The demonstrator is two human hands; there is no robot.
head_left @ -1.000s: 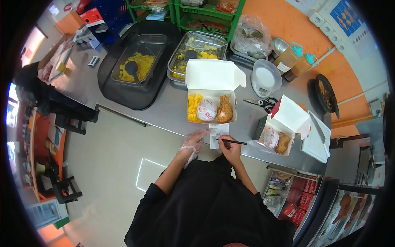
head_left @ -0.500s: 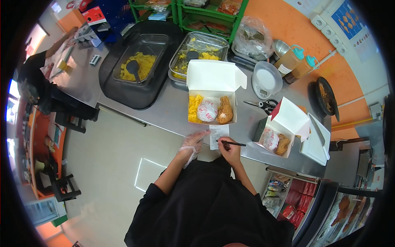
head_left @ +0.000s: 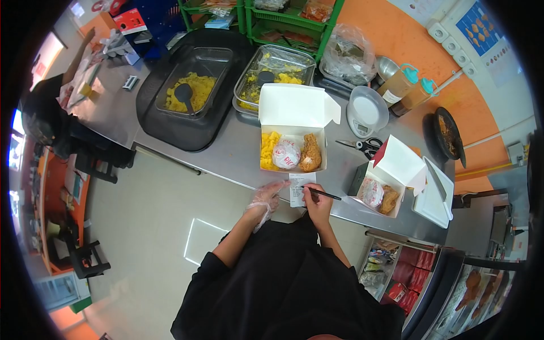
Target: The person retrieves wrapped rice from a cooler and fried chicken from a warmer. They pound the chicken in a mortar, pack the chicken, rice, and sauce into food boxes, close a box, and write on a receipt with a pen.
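My right hand [head_left: 319, 206] is closed around a black pen [head_left: 328, 195], its tip on a printed receipt [head_left: 296, 195] at the counter's front edge. In a clear plastic glove, my left hand [head_left: 266, 201] lies at the receipt's left side with its fingers stretched out. Just behind the receipt stands an open white meal box [head_left: 294, 107]. Inside it are yellow scrambled-looking food [head_left: 268, 152], a round paper-wrapped bundle [head_left: 286, 154] with red print, and a piece of fried chicken [head_left: 310, 153]. A second open box [head_left: 401, 161] on the right holds a similar bundle and fried chicken.
Scissors [head_left: 369, 145] and a kitchen scale [head_left: 367, 110] sit behind the boxes. A knife [head_left: 437, 177] rests on a white cutting board [head_left: 429, 201]. Trays of yellow food [head_left: 195, 93] stand at the back left. Another person [head_left: 51, 113] is at the far left.
My right hand has shifted slightly upward, and the pen tip is a little higher and farther right on the receipt. My left hand has barely moved.
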